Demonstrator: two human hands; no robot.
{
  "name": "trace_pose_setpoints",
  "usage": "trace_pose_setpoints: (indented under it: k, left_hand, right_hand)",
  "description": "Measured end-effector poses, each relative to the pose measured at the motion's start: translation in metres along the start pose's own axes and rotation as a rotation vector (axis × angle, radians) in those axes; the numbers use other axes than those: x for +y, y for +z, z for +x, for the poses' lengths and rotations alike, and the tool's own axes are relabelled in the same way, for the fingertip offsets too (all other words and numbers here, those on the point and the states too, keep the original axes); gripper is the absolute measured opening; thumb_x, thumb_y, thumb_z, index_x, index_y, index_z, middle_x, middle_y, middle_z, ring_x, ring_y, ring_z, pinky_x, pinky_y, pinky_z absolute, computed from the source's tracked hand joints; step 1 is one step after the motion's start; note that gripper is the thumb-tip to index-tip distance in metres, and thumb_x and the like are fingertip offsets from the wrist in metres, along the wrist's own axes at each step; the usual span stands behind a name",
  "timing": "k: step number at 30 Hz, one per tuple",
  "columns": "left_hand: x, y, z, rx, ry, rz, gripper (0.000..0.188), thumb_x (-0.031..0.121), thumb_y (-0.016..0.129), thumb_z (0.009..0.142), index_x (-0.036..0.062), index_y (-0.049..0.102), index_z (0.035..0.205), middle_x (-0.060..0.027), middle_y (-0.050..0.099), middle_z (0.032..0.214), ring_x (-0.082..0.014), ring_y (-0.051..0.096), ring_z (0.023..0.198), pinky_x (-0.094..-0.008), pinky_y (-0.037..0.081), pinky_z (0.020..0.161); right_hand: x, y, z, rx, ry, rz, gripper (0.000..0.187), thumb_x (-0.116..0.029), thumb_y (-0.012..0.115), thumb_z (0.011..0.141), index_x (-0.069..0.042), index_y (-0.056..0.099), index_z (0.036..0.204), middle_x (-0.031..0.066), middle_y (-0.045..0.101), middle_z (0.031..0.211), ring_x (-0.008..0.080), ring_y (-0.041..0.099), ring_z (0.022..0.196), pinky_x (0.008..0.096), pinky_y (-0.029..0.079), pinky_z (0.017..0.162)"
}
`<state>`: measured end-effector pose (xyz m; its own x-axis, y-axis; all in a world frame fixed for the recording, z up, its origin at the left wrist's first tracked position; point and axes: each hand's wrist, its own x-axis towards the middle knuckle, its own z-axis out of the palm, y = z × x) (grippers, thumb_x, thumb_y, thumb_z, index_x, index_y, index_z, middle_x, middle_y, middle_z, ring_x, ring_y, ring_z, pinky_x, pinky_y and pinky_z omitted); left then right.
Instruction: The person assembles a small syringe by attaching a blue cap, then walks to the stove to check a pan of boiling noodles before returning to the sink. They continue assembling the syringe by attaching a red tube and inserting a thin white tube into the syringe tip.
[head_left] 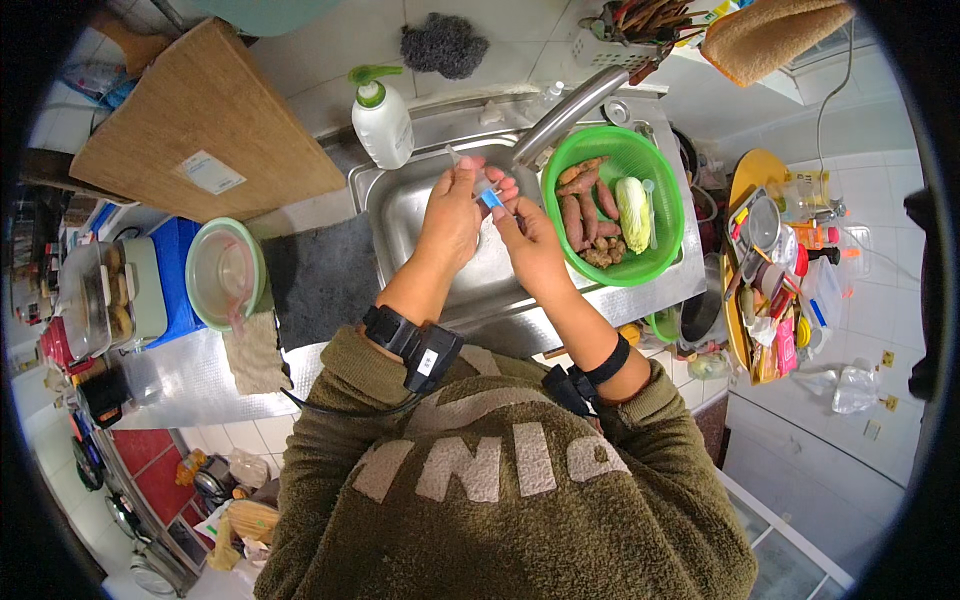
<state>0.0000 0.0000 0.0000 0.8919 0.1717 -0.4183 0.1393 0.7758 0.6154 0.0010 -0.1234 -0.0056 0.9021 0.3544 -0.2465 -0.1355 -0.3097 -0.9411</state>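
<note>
Both my hands are over the steel sink [440,285], close together. My left hand [452,215] is closed, its thumb and fingers pinched around something thin; a pale, translucent tip [453,156] pokes out past the thumb. Between the two hands sits a small bright blue piece [490,198] with a whitish part, whose kind I cannot make out. My right hand [530,245] pinches this blue piece between thumb and fingers. Just right of it, a green plastic basket [665,235] contains several sweet potatoes [573,220], knobbly ginger [602,253] and a pale cabbage [632,214].
A white pump bottle [382,130] stands behind the sink, beside the faucet [570,115]. A large wooden board [205,125] leans at the back left. A pale green basin [205,262] rests beside a dark mat [318,280]. Utensils crowd a yellow tray [740,345] on the right.
</note>
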Motion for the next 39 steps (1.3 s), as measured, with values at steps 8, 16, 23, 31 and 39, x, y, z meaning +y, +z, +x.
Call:
trace_pose_setpoints:
  k: [8, 16, 23, 31, 39]
  left_hand:
    - [-0.012, -0.005, 0.006, 0.259, -0.09, -0.128, 0.031, 0.03, 0.041, 0.099, -0.0001, 0.044, 0.105, -0.0092, 0.053, 0.085, -0.0223, 0.059, 0.073, -0.0347, 0.053, 0.065]
    - [-0.05, -0.044, 0.037, 0.39, -0.087, 0.051, 0.031, 0.033, 0.041, 0.098, 0.0038, 0.051, 0.096, -0.0063, 0.054, 0.078, -0.0233, 0.058, 0.072, -0.04, 0.052, 0.066]
    - [-0.02, -0.109, 0.048, 0.293, -0.098, -0.188, 0.026, 0.032, 0.046, 0.097, 0.0061, 0.051, 0.097, -0.0051, 0.055, 0.08, -0.0241, 0.057, 0.079, -0.0513, 0.051, 0.085]
    - [0.014, -0.059, -0.02, -0.12, -0.198, -0.093, 0.031, 0.024, 0.046, 0.097, 0.002, 0.044, 0.118, -0.0043, 0.055, 0.09, -0.0224, 0.056, 0.088, -0.0387, 0.047, 0.089]
    - [0.04, -0.015, -0.07, -0.296, -0.019, 0.303, 0.037, 0.021, 0.059, 0.091, -0.0029, 0.053, 0.119, -0.0013, 0.058, 0.085, -0.0128, 0.055, 0.082, -0.0313, 0.046, 0.081]
  right_hand:
    - [-0.016, 0.009, -0.01, 0.202, -0.449, -0.631, 0.024, -0.018, 0.058, 0.086, -0.001, 0.055, 0.102, 0.0219, 0.062, 0.074, 0.038, 0.061, 0.065, 0.0459, 0.048, 0.056]
    - [0.029, 0.022, -0.002, 0.092, -0.097, -0.31, 0.019, -0.016, 0.059, 0.085, 0.002, 0.058, 0.09, 0.0183, 0.058, 0.066, 0.0259, 0.057, 0.058, 0.0364, 0.044, 0.055]
    - [0.048, 0.017, -0.009, 0.029, 0.053, 0.163, 0.023, -0.019, 0.051, 0.093, -0.001, 0.058, 0.082, -0.0018, 0.048, 0.061, 0.004, 0.037, 0.054, 0.0231, 0.03, 0.049]
    - [-0.016, -0.021, -0.022, -0.361, 0.373, 0.839, 0.027, -0.027, 0.043, 0.097, -0.002, 0.052, 0.097, -0.0014, 0.039, 0.064, 0.0059, 0.03, 0.047, 0.0197, 0.022, 0.042]
    - [-0.043, -0.029, -0.042, -0.539, 0.269, 0.905, 0.03, -0.031, 0.046, 0.096, -0.002, 0.05, 0.098, -0.0006, 0.041, 0.068, 0.0063, 0.033, 0.052, 0.0188, 0.024, 0.045]
